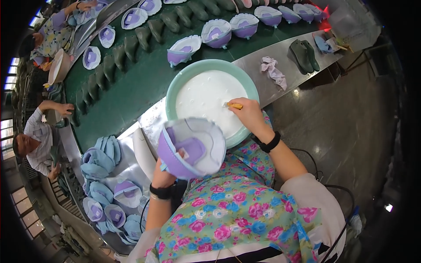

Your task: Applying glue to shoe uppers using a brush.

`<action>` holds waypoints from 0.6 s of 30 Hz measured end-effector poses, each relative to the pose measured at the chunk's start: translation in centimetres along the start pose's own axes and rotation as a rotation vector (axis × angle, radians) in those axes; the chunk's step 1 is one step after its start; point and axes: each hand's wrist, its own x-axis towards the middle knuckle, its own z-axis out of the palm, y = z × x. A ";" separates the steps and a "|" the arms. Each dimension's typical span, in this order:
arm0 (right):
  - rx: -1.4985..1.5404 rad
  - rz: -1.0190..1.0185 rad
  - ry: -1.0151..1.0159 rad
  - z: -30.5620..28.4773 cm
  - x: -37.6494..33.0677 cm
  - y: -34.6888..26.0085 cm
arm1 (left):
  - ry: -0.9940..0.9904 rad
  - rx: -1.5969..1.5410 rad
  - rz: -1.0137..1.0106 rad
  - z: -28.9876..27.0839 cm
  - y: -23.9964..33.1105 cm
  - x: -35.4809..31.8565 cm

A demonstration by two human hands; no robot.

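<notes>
My left hand [162,176] grips a purple shoe upper [169,151] from below and behind. The upper's wide white inner rim faces up, and a small pale label shows inside; most of my fingers are hidden under it. In my right hand [251,115] is a small brush [236,105] with a yellow-orange handle, pinched between the fingers. Its tip touches or hangs just over the white liquid [206,94] in a round green basin [173,72]. The upper is held at the basin's near left edge, overlapping it in view.
Purple-and-white uppers [217,34] and dark green foot-shaped lasts [131,46] line a green conveyor belt [127,87]. Blue uppers [100,162] are piled at left. A crumpled cloth [274,72] and a pair of dark lasts [303,57] lie right of the basin. Two people [37,138] work at left.
</notes>
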 end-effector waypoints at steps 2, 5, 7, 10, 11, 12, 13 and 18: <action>0.098 0.037 0.009 -1.5 0.6 -2.8 | -0.024 0.059 0.084 -1.0 -1.2 1.5; 0.309 0.007 -0.006 -4.1 1.3 -8.1 | -0.041 -0.119 0.083 -0.1 -1.4 2.9; 0.417 -0.062 -0.026 -4.9 1.7 -10.5 | -0.058 -0.083 0.091 0.4 -1.3 3.4; 0.519 -0.125 -0.238 -4.8 2.1 -11.9 | -0.130 0.012 0.118 0.6 -0.8 3.4; 0.523 -0.124 -0.236 -4.8 2.2 -11.5 | -0.130 0.018 0.112 0.3 -0.8 3.4; 0.522 -0.070 -0.178 -4.7 2.1 -10.6 | -0.129 0.023 0.105 0.1 -0.7 3.4; 0.517 -0.017 -0.122 -4.5 2.0 -9.6 | -0.127 0.024 0.105 0.2 -0.4 3.3; 0.495 0.256 -0.052 -3.8 -0.9 -7.9 | 0.022 0.077 0.253 0.7 -0.1 3.0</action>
